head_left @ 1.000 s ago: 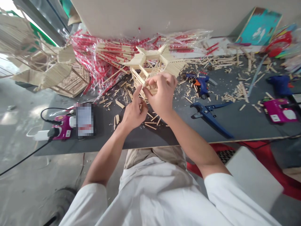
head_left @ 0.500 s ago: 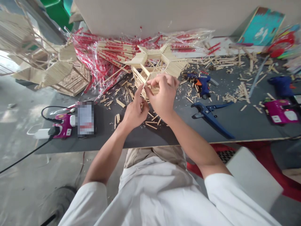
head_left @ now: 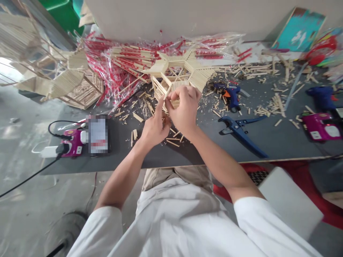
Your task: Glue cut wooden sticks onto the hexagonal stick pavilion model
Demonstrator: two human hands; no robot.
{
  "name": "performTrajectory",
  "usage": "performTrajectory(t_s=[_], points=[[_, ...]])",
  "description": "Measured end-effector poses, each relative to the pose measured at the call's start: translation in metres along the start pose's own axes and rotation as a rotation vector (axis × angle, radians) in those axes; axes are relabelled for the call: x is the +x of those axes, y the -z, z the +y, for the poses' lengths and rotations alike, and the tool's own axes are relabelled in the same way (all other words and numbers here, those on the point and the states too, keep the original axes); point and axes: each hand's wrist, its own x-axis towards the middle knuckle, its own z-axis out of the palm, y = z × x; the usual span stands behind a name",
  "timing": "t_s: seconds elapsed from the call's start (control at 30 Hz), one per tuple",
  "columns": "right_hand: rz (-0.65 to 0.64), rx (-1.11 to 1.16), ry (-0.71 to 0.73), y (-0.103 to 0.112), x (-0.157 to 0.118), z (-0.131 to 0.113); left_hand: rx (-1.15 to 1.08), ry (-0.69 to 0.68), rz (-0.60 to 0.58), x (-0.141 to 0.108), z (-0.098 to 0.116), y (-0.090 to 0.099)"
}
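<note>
A star-shaped structure of pale wooden sticks (head_left: 199,76) lies on the dark table, with raised points and an open framed middle. At its near left edge, my right hand (head_left: 183,109) pinches a thin wooden stick (head_left: 168,91) between thumb and fingertips. My left hand (head_left: 155,128) is just beside it, its index finger reaching up to the near end of that stick. The other left fingers are curled, and what they may hold is hidden. Loose cut sticks (head_left: 173,142) lie below my hands.
Bagged red-tipped sticks (head_left: 128,59) line the wall. To the right lie a blue glue gun (head_left: 232,95), a blue cutter (head_left: 242,135) and a purple power strip (head_left: 320,126). A phone (head_left: 98,135) and another power strip (head_left: 71,142) are left, below a larger stick construction (head_left: 64,84).
Both hands stay at the same edge of the structure. My right fingers have shifted very slightly left and down; the view has moved a touch.
</note>
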Motion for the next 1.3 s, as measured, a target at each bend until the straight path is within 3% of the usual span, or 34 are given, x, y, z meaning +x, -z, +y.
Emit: performTrajectory(t_s=[0.17, 0.3, 0.5, 0.87, 1.3], points=[[-0.079, -0.018, -0.079, 0.005, -0.001, -0.005, -0.041, -0.025, 0.018, 0.0, 0.002, 0.0], [-0.02, 0.038, -0.08, 0.004, -0.002, -0.006, -0.026, -0.004, 0.01, 0.001, 0.004, 0.002], [0.145, 0.111, 0.036, 0.004, 0.0, -0.004, -0.062, -0.018, 0.009, 0.0, 0.003, 0.001], [0.047, 0.05, -0.019, 0.002, -0.003, 0.001, -0.054, -0.042, 0.015, -0.001, 0.001, 0.0], [-0.053, 0.013, -0.006, 0.003, -0.004, 0.003, -0.563, 0.051, 0.046, 0.007, -0.003, -0.008]])
